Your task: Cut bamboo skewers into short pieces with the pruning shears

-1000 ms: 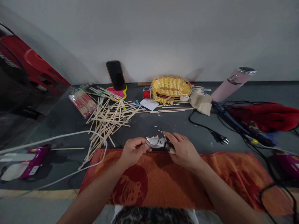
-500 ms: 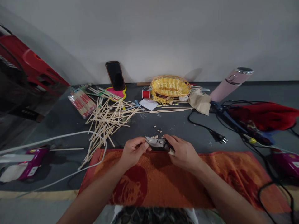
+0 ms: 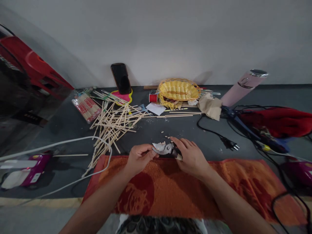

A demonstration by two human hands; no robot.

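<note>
In my right hand is a pair of pruning shears, its metal jaws pointing left. The fingers lie loosely extended over the dark handle. My left hand is closed in a pinch at the tip of the jaws; whatever it pinches there is hidden by the fingers and blade. Just beyond the shears, several short cut bits of wood lie on the dark table. Both hands are above the far edge of an orange towel.
A loose pile of thin wooden sticks spreads to the left, beside a wrapped pack. Behind are a phone, red thread spool and yellow basket. A pink flask, plug and cables are right; a white cord crosses left.
The shears' jaws look more parted and their blade catches more light. My right fingers have loosened and straightened on the handle. My left hand stays nearly in place.
</note>
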